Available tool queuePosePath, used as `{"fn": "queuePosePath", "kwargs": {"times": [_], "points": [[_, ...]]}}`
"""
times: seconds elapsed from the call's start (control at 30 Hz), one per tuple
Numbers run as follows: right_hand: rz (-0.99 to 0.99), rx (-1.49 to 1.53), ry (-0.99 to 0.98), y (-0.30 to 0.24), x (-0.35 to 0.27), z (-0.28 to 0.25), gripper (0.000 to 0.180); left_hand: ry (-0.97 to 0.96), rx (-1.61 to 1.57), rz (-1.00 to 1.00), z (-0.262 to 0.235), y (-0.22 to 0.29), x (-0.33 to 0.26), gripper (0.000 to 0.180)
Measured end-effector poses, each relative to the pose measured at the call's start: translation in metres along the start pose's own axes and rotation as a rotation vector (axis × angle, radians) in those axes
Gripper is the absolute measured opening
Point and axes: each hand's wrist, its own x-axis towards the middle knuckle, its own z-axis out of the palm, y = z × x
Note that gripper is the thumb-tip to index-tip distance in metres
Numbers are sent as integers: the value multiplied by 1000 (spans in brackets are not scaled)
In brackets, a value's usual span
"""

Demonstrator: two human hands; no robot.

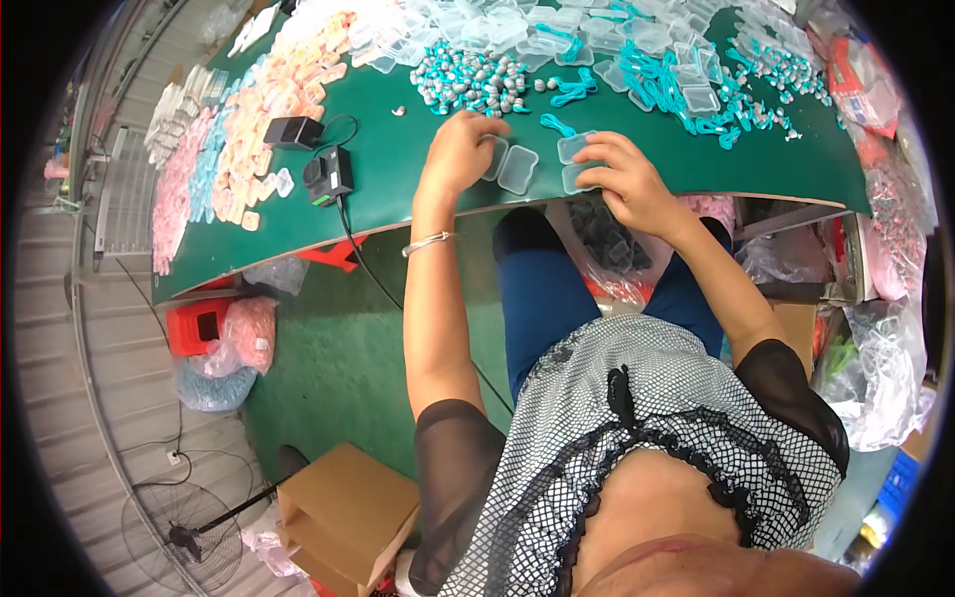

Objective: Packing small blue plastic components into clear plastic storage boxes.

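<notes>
My left hand [461,156] is over the green table, its fingers curled at the edge of a small clear plastic case [518,170], whose two halves lie spread apart. To the right, my right hand [632,186] rests its outstretched fingers on a second clear plastic case [573,149], also opened out. Its thumb stays apart from the fingers. Just behind this case lies a turquoise cord [557,124]. Beyond my left hand is a pile of small grey and turquoise pieces [468,80]. My left fingertips are partly hidden.
Clear cases [637,35] heap along the table's far side, with turquoise cord bundles [662,85] at right. Peach pieces [264,129] cover the left. A black adapter [328,174] trails a cable toward me. Below stand a cardboard box [348,507] and a fan [184,537].
</notes>
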Motion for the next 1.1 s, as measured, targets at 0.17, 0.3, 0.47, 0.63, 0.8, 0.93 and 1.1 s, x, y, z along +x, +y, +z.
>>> {"fn": "queuePosePath", "kwargs": {"times": [0.17,0.3,0.47,0.63,0.8,0.93,1.1], "points": [[48,12,19,2,-9,-9,38,234,59,-22,19,30,-34,24],[84,-111,-2,7,-12,-19,29,261,162,-24,34,37,-63,27],[17,-250,-82,1,-9,-19,16,233,48,25,29,35,-72,29],[58,-258,-1,-15,-2,5,12,208,60,91,20,31,-79,29],[207,-300,95,-27,19,36,14,177,63,99,19,31,-81,32],[335,-114,104,-35,34,51,13,240,170,79,27,46,-79,37],[200,-29,238,-12,39,28,17,305,247,51,47,66,-69,48]]}}
